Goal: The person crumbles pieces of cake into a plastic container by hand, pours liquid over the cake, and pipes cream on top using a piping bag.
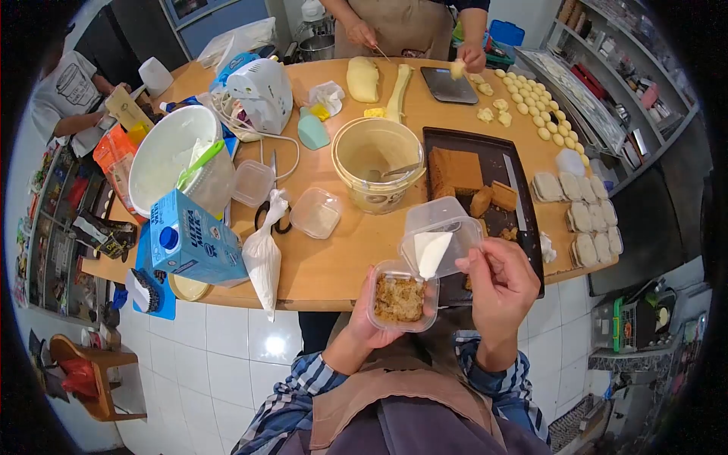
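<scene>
My left hand (365,322) holds a small clear square container (402,296) with brown crumbly cake inside. Just above its far rim is a clear lid (462,220), pinched by its right side in my right hand (504,284). A white triangular piece (433,252) shows against the lid; whether it lies on it or behind it I cannot tell. Beyond the lid, a dark tray (523,193) bears a brown cake block (455,171) and smaller cake pieces. A filled white piping bag (264,250) lies to the left, beside an empty-looking clear container (316,213).
A cream bucket (378,152) stands mid-table. At left are a blue milk carton (197,239), a white bowl (171,163) and a mixer (260,95). A co-worker (402,26) handles dough across the table; another person (68,95) is far left. Filled containers (584,216) stand right.
</scene>
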Demonstrator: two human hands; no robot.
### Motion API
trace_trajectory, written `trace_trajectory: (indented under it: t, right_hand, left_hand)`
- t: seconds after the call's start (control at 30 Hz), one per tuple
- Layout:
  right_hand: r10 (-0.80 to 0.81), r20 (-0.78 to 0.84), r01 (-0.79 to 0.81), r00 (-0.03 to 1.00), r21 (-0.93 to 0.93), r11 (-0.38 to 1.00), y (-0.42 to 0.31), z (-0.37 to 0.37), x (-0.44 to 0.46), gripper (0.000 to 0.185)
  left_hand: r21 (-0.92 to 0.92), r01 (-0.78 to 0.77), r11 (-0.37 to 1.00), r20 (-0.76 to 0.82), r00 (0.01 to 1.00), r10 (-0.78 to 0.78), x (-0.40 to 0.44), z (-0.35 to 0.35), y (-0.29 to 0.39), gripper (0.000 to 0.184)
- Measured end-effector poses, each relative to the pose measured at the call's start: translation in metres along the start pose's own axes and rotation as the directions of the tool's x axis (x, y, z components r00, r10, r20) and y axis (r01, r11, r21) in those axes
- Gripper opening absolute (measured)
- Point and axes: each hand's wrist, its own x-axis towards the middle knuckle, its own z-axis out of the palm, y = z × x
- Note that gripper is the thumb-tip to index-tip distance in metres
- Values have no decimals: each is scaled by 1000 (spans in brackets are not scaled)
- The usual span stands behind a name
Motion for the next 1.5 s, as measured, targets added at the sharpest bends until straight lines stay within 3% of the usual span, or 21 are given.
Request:
trace_trajectory:
  t: [0.27,0.53,0.63,0.97,1.1,1.2,1.33,1.37,1.5]
  right_hand:
    - [37,-3,-36,999,82,996,0,7,0,13]
    - [-63,65,64,996,-8,998,-8,17,-2,14]
    - [-100,74,101,992,-14,995,-8,20,-1,14]
    - [-81,57,82,995,-11,997,-3,25,2,13]
    - [133,125,-155,983,194,969,0,25,2,10]
    - [336,232,-403,913,380,832,-5,26,7,7]
    - [422,287,-501,860,319,805,9,23,11,9]
    - [441,298,-522,847,305,797,14,23,11,10]
    - [501,364,-570,785,110,814,38,33,11,10]
  left_hand:
    - [-11,38,999,75,996,-37,1,-1,-1,74]
    - [85,16,996,100,995,-25,5,-4,-4,69]
    - [106,24,994,3,1000,-25,3,-1,-4,65]
    - [81,53,995,4,999,-54,3,2,-4,73]
    - [43,52,998,43,998,-54,3,-16,-3,73]
    - [10,-5,1000,26,1000,5,-7,-21,6,72]
    - [0,-94,996,24,995,94,-28,-24,25,71]
    - [113,-136,984,-32,990,140,-36,-31,29,71]
    - [136,-345,929,70,938,338,-55,-25,47,68]
